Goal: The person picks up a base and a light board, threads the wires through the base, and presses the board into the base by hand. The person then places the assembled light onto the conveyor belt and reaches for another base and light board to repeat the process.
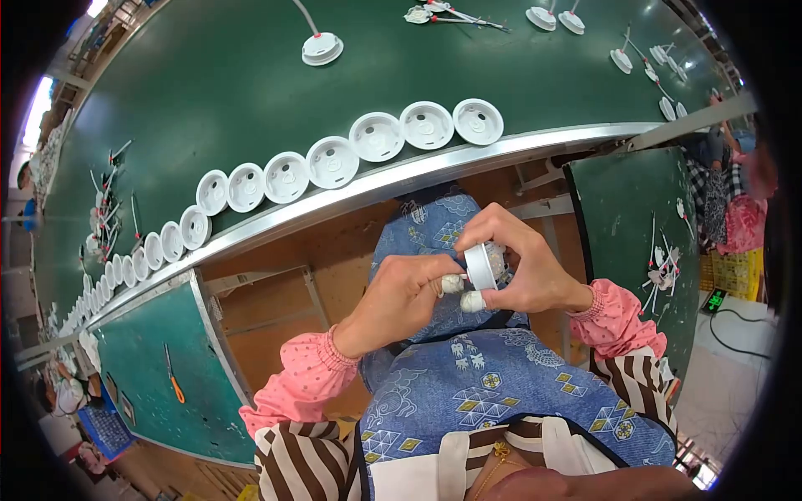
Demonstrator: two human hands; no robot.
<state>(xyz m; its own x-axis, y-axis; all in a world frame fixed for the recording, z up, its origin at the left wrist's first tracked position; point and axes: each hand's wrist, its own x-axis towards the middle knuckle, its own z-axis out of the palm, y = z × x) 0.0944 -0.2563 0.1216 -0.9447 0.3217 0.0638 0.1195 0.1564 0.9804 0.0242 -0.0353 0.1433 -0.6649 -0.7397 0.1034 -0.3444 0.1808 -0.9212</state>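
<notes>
- We see the small white round plastic part (480,265) held in the air below the near metal edge of the long green table (209,92), over the lap and not resting on anything.
- The right hand (535,271) is closed around this part: the thumb lies on one side, the bent fingers go over the top, and the flat face stands on its edge, turned toward the other hand.
- The left hand (401,301) is curled almost closed, also below the table edge. Its two fingertips wrapped in white tape (452,284) press on the lower rim of the part, so both hands touch it.
- Both wrists wear pink dotted fabric sleeves (305,371), and under the hands lies a blue patterned apron (484,376), further from the table than the hands.
- On the table, just beside its near edge, a row of white round plastic shells (332,162) stands open side up, each one touching or nearly touching its neighbour.
- Farther in on the table, well apart from the row, a single white round lamp piece with a grey cable (322,48) lies alone.
- Below the table edge on the left hand's side, an orange-handled cutting tool (174,382) lies on a lower green board.
</notes>
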